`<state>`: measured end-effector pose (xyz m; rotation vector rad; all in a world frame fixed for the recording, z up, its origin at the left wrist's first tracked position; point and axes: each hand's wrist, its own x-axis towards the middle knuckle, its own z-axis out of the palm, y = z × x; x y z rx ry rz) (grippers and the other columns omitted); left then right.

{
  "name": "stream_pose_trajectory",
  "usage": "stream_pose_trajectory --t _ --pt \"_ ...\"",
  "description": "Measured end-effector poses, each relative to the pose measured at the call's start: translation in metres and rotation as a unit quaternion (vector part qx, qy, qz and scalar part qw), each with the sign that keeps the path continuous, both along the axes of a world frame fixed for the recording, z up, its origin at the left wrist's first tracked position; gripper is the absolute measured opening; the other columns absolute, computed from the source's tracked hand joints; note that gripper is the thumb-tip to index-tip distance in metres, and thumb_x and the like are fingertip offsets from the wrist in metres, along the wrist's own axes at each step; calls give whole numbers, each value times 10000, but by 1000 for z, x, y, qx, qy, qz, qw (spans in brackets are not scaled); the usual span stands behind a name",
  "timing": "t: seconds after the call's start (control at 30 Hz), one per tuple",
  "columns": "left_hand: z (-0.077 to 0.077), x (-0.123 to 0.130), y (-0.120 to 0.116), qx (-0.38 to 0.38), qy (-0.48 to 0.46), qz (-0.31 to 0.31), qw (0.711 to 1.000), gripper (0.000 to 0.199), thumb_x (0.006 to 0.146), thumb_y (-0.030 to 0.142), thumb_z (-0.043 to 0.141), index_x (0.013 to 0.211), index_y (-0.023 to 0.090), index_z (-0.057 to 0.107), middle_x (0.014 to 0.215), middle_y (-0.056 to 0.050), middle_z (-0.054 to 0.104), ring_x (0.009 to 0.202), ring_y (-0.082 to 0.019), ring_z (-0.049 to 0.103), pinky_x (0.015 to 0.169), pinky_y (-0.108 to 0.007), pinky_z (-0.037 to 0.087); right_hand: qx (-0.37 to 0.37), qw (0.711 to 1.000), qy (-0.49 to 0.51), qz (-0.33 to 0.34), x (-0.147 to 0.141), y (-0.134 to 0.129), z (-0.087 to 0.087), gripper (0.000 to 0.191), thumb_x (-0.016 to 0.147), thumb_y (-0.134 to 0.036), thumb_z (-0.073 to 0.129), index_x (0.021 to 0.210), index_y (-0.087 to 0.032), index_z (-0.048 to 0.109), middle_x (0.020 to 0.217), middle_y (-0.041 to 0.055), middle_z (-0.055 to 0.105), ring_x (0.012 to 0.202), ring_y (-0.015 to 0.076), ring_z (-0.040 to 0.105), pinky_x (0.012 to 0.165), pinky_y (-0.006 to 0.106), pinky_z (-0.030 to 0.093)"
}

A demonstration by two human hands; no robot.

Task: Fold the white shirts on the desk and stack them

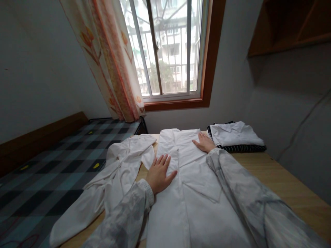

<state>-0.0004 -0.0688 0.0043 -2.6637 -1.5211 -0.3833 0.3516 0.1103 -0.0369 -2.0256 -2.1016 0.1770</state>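
Note:
A white garment (191, 179) lies spread lengthwise on the wooden table (281, 179), with a folded flap or pocket showing on its right half. My left hand (160, 174) rests flat on its left side, fingers spread. Farther back, my right hand (204, 142) lies open on the garment's upper right edge, fingers apart, beside a folded stack. Neither hand grips anything. A second white garment (124, 162) lies crumpled to the left, one sleeve stretching toward the front left.
Folded white clothing (235, 134) sits on dark striped cloth (243, 148) at the table's back right. A bed with a checkered cover (69, 165) adjoins on the left. Behind are a curtain (111, 62) and a window; a wooden shelf (289, 27) hangs upper right.

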Motion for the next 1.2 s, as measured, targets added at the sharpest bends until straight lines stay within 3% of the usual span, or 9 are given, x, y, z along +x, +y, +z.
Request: stream_pose_trajectory --t 0.27,0.43,0.53,0.7,0.83,0.93,1.0,1.07,1.2 --pt "7 4 -3 0 -5 3 1000 720 1071 593 587 1649 166 537 1742 -200 507 1633 -399 453 1348 -606 340 -7 1000 4 11 0 -16 -2 955 1096 -672 371 1767 1 287 1863 263 211 1742 395 195 1403 497 151" --pt "31 26 8 -2 28 34 999 500 1078 591 569 1284 167 736 1384 -210 736 1321 -396 684 1160 -554 517 40 998 52 21 5 -41 2 1032 1023 -617 573 1771 -1 217 1834 300 261 1721 391 264 1380 471 261" --pt "38 42 28 -6 45 68 997 517 1062 597 584 1241 138 740 1315 -231 743 1247 -408 707 1096 -546 548 92 991 95 8 7 -54 8 1051 958 -544 670 1750 1 245 1756 324 393 1646 405 404 1332 466 357" --pt "15 51 59 -30 -13 -17 999 681 1106 557 508 1626 118 537 1734 -213 512 1628 -359 465 1355 -526 338 73 974 206 -66 14 -57 16 819 938 -497 694 1623 -84 518 1515 269 674 1412 410 654 1194 476 509" --pt "-7 45 70 -50 -44 -34 997 729 1124 603 437 1719 182 460 1801 -164 426 1697 -334 372 1397 -559 263 15 959 276 -69 30 -52 21 570 869 -380 754 1380 -126 744 1275 207 813 1228 415 756 1070 490 586" --pt "-12 43 72 -48 -48 -32 997 750 1120 632 438 1734 201 450 1807 -156 413 1703 -328 362 1400 -555 257 -13 951 307 -37 40 -54 27 403 805 -317 813 1171 -150 830 984 137 849 963 361 807 868 421 644" --pt "-11 43 71 -51 -46 -31 997 757 1121 641 434 1737 202 443 1811 -152 406 1706 -324 355 1401 -548 251 -51 931 362 9 41 -57 32 396 784 -333 852 1136 -153 839 834 93 820 766 300 774 703 365 627" --pt "-10 44 70 -52 -45 -32 997 760 1122 647 428 1738 203 440 1814 -149 404 1708 -325 350 1401 -546 249 -85 895 432 76 36 -61 36 456 757 -382 891 1151 -160 831 806 55 802 673 245 724 597 313 579" --pt "-7 46 69 -53 -47 -35 997 759 1122 640 442 1734 191 441 1817 -155 399 1709 -332 346 1403 -552 239 -98 820 540 163 5 -68 36 584 756 -451 935 1248 -174 786 976 42 834 750 202 743 638 275 598"
